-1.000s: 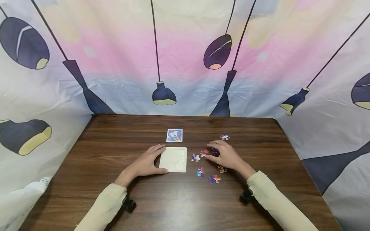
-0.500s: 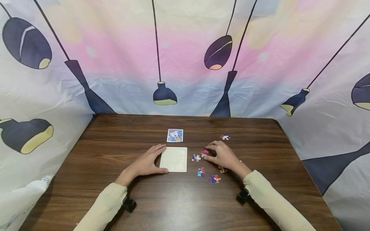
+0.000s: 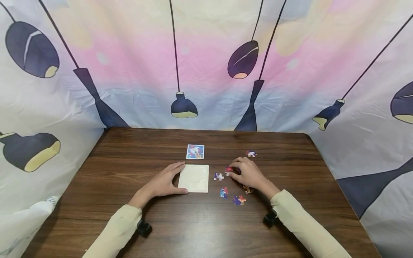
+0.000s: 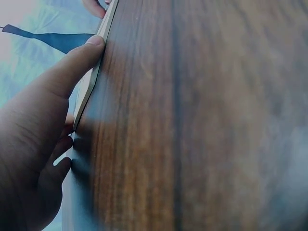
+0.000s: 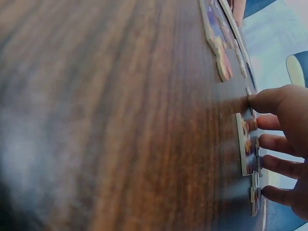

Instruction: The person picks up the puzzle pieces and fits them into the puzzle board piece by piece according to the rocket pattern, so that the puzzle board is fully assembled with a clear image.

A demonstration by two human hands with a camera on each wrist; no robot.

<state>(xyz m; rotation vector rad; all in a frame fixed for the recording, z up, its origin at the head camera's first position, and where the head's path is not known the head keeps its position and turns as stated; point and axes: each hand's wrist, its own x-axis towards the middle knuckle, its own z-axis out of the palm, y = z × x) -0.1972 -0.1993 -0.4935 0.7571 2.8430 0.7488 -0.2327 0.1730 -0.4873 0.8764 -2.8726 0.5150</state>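
The left hand (image 3: 164, 181) holds a square cream tray (image 3: 197, 179) by its left side, grip wide—likely to steady it—while right of it the right hand (image 3: 249, 173) straddles a red-and-white jigsaw piece (image 3: 228, 169), pinched or not I cannot tell.

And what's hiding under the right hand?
A red-and-white puzzle piece shows at the fingers of the right hand, and an orange piece lies beside it. Whatever is right underneath the hand is covered, so I can't see it.
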